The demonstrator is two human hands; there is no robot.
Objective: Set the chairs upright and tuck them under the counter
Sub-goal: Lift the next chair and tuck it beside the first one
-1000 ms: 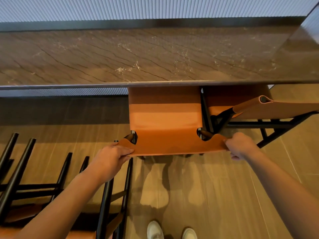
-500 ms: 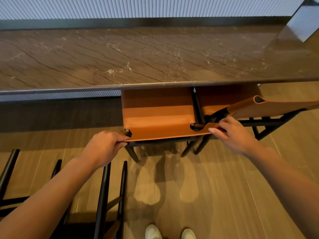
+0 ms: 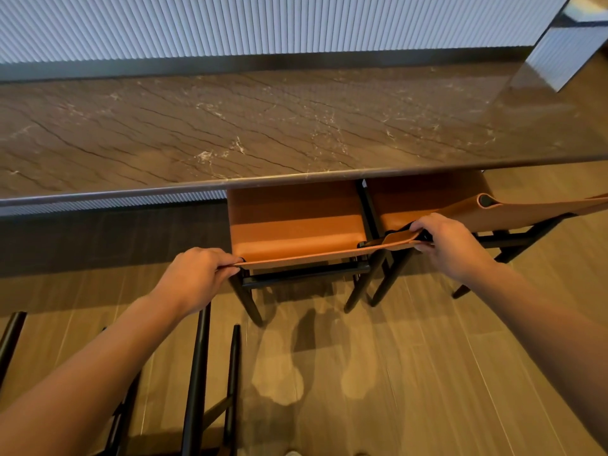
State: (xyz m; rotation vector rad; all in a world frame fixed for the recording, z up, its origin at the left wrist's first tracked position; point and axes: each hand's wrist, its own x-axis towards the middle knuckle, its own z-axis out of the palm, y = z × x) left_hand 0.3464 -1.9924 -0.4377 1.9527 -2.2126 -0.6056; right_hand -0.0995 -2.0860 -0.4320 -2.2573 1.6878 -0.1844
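Observation:
An upright chair (image 3: 296,225) with an orange leather seat and black frame stands partly under the brown marble counter (image 3: 263,133). My left hand (image 3: 197,274) grips the left end of its leather backrest. My right hand (image 3: 450,245) grips the right end. A second orange chair (image 3: 493,212) stands upright to the right, also partly under the counter. At the lower left, black legs of a tipped-over chair (image 3: 197,373) stick up from the floor; its seat is out of view.
A ribbed pale wall (image 3: 263,24) runs behind the counter. The wooden floor (image 3: 394,373) spreads below me. A glossy panel (image 3: 566,57) juts in at the top right above the counter's end.
The chair between my hands has moved forward, further under the counter. Both hands travelled with its backrest, and my view has shifted closer to the counter.

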